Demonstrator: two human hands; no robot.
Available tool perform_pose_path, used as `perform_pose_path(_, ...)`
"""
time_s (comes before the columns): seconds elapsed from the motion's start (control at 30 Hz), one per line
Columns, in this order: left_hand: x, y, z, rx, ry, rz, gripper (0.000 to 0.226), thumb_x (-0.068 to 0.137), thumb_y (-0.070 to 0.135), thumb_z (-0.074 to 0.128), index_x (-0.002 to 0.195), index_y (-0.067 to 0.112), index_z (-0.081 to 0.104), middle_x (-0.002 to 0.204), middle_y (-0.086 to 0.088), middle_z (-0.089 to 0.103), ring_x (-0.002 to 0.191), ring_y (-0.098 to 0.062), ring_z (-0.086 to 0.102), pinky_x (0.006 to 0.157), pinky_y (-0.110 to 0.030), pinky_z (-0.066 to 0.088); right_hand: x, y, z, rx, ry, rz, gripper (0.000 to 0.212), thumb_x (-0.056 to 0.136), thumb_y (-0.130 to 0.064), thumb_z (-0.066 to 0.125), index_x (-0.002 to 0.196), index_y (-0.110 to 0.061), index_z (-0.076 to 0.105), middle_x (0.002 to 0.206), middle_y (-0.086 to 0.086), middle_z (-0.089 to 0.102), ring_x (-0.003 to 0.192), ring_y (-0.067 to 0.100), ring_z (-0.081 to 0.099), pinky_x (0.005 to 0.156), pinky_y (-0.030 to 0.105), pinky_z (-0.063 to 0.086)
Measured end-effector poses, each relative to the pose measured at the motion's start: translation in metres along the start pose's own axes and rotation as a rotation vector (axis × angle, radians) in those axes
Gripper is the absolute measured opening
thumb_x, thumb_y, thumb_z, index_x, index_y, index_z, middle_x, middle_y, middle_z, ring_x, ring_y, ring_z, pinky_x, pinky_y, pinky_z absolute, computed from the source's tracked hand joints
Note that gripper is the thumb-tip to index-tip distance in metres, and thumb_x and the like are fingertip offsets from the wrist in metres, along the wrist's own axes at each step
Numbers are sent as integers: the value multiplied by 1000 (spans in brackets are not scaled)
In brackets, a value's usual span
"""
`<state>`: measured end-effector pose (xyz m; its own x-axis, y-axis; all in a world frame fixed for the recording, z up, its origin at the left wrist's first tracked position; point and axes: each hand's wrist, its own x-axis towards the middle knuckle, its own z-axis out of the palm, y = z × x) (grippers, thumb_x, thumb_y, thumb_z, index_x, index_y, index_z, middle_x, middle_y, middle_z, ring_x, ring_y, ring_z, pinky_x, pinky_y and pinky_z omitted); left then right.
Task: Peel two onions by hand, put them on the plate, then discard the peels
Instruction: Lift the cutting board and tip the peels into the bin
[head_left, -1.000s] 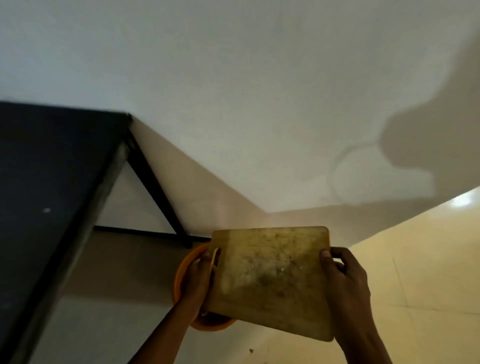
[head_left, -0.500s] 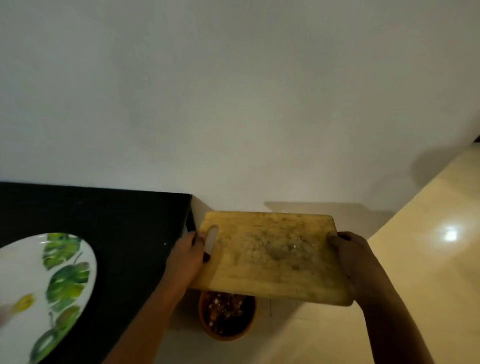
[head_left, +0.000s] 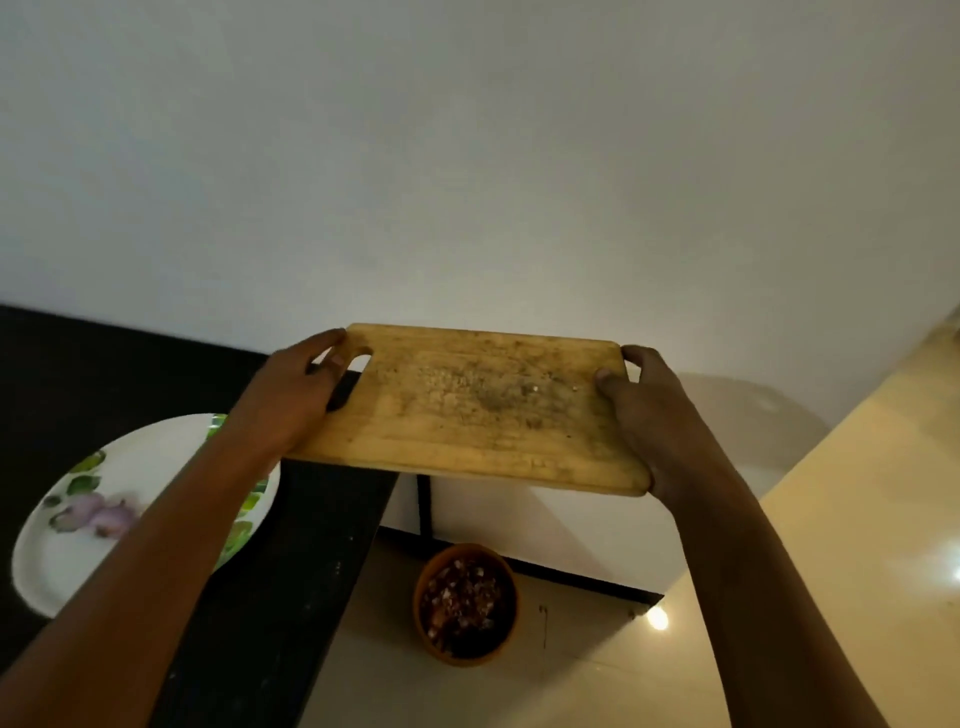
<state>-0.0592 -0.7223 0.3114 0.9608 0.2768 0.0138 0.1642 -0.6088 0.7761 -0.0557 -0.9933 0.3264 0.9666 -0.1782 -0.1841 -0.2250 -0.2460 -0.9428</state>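
— What has each hand got?
— Both hold the wooden cutting board. The left hand curls its fingers round one short end, at the handle slot. The right hand pinches the other end, thumb on top and fingers wrapped over the far corner.
— How does the board lie?
— Its long axis runs straight from hand to hand. It's up in the air and roughly level, as far as I can tell. I see only specks on it, no peels.
— Where are the peels, then?
— Straight down from the grip, about midway between the hands. There's an orange bin on the floor with reddish peels inside.
— And the onions?
— Down and out past the left hand. Purplish and blurred, the peeled onions sit on a leaf-patterned plate on the black counter.
— What comes next?
— I'd guess the board goes back on the counter, so leftward. The left hand is nearer.
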Motion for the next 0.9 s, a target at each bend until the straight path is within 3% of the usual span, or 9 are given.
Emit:
perform_pose_path(0.23,-11,-2,-32,-6,54,-16,41,98,38,41,138,32,42,132,-7,53,80,-6,54,87,-30,35,-10,-19,13,-6,-57,-83,38,102,-23,42,139,-29,39,110,-6,51,86,13,54,54,24,40)
perform_pose_path(0.37,-14,-9,-45,-1,75,-44,40,98,35,40,138,32,42,131,-9,52,97,-18,54,92,-34,36,-10,-26,24,-34,-60,-105,38,102,-23,43,139,-29,41,114,-5,50,83,11,53,54,23,39)
perform_pose_path(0.5,-14,-19,-61,-11,105,-45,40,98,31,41,139,29,42,133,-8,48,89,-11,47,89,-29,33,-10,-31,44,-49,-78,-124,38,102,-23,44,140,-26,41,116,-3,50,81,10,53,53,22,38)
perform_pose_path(0.7,0,-54,-94,-16,114,-43,40,98,32,42,137,29,44,137,-8,46,104,-15,45,89,-28,32,-16,-37,93,-57,-81,-125,38,102,-22,44,139,-25,42,119,-1,51,84,12,54,55,23,38)
perform_pose_path(0.9,36,-96,-144,-38,57,-14,41,95,41,43,135,31,46,114,-4,59,77,-5,53,84,-30,38,-33,-50,163,-48,-18,-101,39,102,-22,43,141,-25,39,117,-1,51,85,14,54,57,24,39)
